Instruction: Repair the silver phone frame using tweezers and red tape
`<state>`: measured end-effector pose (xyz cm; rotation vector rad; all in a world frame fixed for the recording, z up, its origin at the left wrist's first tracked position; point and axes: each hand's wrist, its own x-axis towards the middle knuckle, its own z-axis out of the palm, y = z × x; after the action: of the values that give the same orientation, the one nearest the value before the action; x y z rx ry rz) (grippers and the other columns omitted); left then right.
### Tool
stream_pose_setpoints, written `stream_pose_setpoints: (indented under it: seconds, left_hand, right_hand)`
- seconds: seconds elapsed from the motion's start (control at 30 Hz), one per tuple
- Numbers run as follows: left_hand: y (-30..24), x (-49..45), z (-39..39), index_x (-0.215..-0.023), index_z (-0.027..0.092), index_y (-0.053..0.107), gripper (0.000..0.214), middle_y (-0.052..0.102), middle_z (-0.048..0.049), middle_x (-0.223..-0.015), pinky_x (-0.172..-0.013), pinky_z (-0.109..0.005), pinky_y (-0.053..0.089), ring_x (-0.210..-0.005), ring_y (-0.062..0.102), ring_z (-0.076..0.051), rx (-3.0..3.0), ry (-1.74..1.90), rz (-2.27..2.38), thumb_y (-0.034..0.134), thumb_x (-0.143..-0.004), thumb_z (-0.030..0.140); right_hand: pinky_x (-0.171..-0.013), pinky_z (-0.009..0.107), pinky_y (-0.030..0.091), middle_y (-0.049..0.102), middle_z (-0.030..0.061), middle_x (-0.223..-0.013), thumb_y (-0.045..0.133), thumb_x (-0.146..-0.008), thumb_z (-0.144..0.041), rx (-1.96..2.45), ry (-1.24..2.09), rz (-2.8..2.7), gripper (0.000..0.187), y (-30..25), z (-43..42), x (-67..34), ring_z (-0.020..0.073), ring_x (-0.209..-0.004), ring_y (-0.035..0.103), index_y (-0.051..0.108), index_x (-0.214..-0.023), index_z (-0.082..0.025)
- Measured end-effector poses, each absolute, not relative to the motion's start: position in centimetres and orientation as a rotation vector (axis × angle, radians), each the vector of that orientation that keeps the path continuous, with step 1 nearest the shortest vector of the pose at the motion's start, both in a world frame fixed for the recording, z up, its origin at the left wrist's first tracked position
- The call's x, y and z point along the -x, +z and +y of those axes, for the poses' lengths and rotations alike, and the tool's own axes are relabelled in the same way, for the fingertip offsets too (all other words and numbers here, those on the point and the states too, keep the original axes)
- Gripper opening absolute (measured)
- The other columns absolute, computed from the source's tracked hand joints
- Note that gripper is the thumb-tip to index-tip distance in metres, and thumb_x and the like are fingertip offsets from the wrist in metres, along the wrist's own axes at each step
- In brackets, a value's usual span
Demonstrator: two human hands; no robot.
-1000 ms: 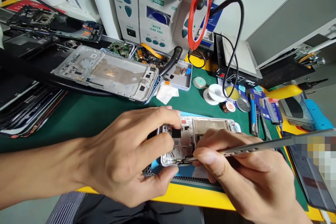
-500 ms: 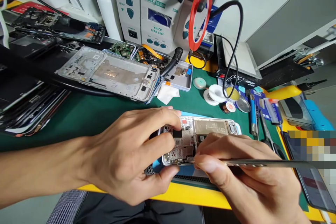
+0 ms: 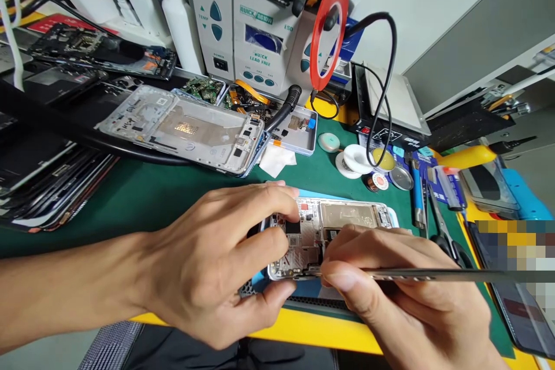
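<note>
An opened phone (image 3: 310,232), its inner boards and a metal plate showing, lies on a blue pad (image 3: 310,192). My left hand (image 3: 225,260) is closed around the phone's left end, fingers at the top edge and over the board, thumb at the near edge. My right hand (image 3: 403,283) pinches a pair of slim metal tweezers (image 3: 437,275) between thumb and fingers. The tweezers' tip meets the phone's near edge beside my left thumb. My right fingers hide part of the phone's lower middle.
Behind the phone lies a silver phone frame (image 3: 195,127) beside a parts tray (image 3: 299,139). A hot air station (image 3: 258,29) stands at the back. Solder spools (image 3: 358,159), scissors (image 3: 440,222) and a dark phone (image 3: 507,295) lie to the right. Stacked phone parts (image 3: 56,191) sit at left.
The camera view has shifted slightly, so the bench appears a little lower. Both hands keep their grips, and the tweezers stay at the phone's near edge.
</note>
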<state>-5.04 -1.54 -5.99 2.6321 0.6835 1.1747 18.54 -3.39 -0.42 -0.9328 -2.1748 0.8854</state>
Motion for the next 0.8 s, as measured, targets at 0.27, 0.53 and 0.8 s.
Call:
stream_pose_setpoints:
  seconds: [0.27, 0.53, 0.8]
  left_hand:
    - [-5.8, 5.0, -1.8, -0.094, 0.015, 0.062, 0.016, 0.066, -0.0193, -0.109, -0.092, -0.047, 0.064, -0.115, 0.064, -0.032, -2.620, 1.150, 0.727, 0.064, -0.078, 0.020]
    - [-5.3, 5.2, -1.9, -0.107, 0.009, 0.063, 0.027, 0.060, -0.0229, -0.117, -0.097, -0.050, 0.061, -0.124, 0.057, -0.033, -2.595, 1.070, 0.730, 0.065, -0.081, 0.017]
    - [-4.9, 5.3, -2.5, -0.134, 0.006, 0.058, 0.057, 0.059, -0.0256, -0.136, -0.101, -0.065, 0.056, -0.135, 0.048, -0.043, -2.636, 0.998, 0.951, 0.065, -0.085, 0.034]
  right_hand:
    - [-0.069, 0.025, 0.057, 0.069, -0.0003, -0.077, 0.067, -0.096, -0.016, 0.993, 0.910, -2.177, 0.008, 0.1, -3.4, -18.4, 0.0130, -0.066, 0.065, 0.067, -0.091, -0.022]
    - [-0.054, 0.031, 0.053, 0.068, 0.0013, -0.072, 0.060, -0.101, -0.022, 1.080, 0.911, -1.663, 0.026, -0.5, -2.9, -18.9, 0.0162, -0.058, 0.065, 0.070, -0.078, -0.025]
    - [-0.042, 0.031, 0.039, 0.067, 0.0025, -0.070, 0.059, -0.102, -0.038, 1.268, 0.877, -1.443, 0.022, 0.1, -2.1, -20.4, 0.0159, -0.049, 0.058, 0.078, -0.096, -0.028]
